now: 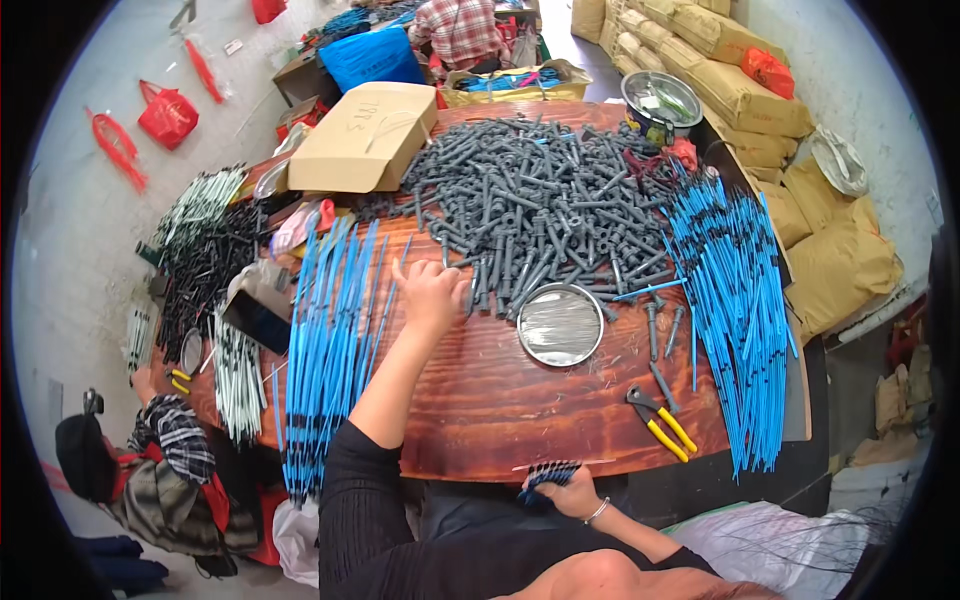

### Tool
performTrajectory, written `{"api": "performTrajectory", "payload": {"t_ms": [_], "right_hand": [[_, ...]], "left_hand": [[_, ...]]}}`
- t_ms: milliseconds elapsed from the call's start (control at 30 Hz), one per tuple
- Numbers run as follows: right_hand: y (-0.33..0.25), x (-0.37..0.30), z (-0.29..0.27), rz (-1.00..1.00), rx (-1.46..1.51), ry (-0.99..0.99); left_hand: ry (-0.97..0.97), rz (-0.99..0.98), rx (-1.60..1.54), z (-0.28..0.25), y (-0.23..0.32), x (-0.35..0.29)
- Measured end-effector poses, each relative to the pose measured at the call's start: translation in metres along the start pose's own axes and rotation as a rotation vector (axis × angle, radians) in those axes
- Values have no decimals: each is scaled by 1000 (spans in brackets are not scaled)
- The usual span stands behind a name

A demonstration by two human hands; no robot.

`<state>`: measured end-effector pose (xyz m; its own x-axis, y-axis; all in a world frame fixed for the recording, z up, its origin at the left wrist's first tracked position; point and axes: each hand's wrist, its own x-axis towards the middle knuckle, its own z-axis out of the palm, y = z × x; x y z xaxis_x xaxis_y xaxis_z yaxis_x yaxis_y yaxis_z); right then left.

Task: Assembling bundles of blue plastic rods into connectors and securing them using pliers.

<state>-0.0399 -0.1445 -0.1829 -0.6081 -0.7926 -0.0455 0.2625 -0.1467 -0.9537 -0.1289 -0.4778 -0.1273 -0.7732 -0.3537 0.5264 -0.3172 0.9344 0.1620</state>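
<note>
My left hand (430,297) reaches over the wooden table, fingers apart and partly bent, at the left front edge of a heap of grey plastic wall plugs (545,200). A grey plug stands close beside its thumb; I see nothing held. Left of this hand lies a row of long blue rods with black bands (325,330). My right hand (570,493), low at the table's front edge, is closed around a small dark bundle with blue stripes (545,474). That bundle's far end is hidden. A round tin of thin metal pins (560,325) sits between the hands and the heap.
Yellow-handled pliers (662,424) and loose plugs (653,330) lie front right, beside more blue rods (735,310). An open cardboard box (362,135) stands far left. Pale and black rods (238,370) lie at left, near another person (165,470). Brown sacks (740,90) line the right wall.
</note>
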Motion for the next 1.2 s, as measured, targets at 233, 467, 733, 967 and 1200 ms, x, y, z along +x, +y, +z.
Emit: {"api": "performTrajectory", "payload": {"t_ms": [233,467,733,967,1200], "right_hand": [[11,-1,-12,-21,-71,-39],[11,-7,-13,39,-182,-106],[-15,1,8,51,-172,86],[-10,14,33,-11,-130,-47],[-9,22,66,42,-172,-173]], "left_hand": [[194,600,-123,58,103,91],[-259,506,-22,48,131,103],[-584,-757,-1809,-58,57,-50],[-499,-891,-2066,-127,36,-177],[-319,-754,-2112,-135,26,-227]]}}
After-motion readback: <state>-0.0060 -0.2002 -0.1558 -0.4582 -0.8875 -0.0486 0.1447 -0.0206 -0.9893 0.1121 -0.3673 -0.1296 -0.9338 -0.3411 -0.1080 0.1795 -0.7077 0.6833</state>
